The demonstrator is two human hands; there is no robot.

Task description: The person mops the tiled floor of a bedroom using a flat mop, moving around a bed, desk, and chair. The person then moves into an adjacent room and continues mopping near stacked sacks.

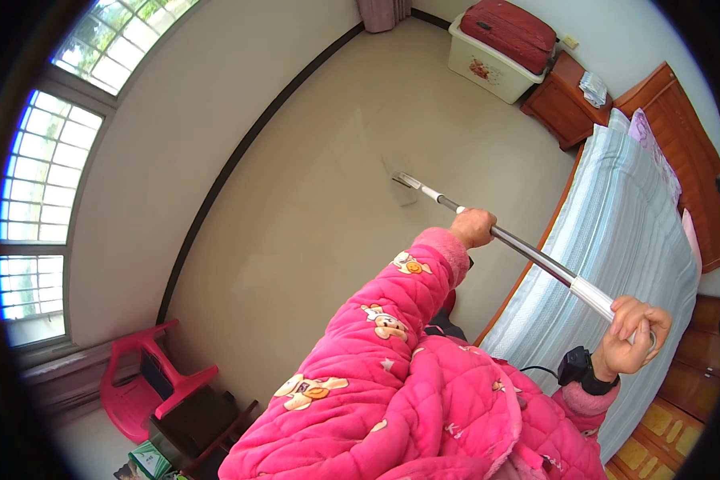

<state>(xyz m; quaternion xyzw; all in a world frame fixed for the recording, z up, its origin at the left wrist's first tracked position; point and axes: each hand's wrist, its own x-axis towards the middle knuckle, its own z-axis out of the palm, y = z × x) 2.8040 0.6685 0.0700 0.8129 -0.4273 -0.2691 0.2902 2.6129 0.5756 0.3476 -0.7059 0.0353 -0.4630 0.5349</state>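
Note:
A long-handled flat mop (534,255) slants across the view, its metal pole running from lower right up to the floor at the middle. Its head (406,182) rests on the pale, shiny floor and blends in with it. Partway down the pole, my left hand (474,228) is wrapped round it. My right hand (636,332) grips the white handle at the upper end, over the edge of the bed. A black device is strapped to my right wrist. Both arms are in pink quilted sleeves.
The bed (616,216) with a striped blue cover stands on the right. Beyond it are a wooden nightstand (566,100) and a white storage box (488,68) with a red suitcase (510,34) on top. A pink plastic chair (132,400) is at lower left, below the barred windows.

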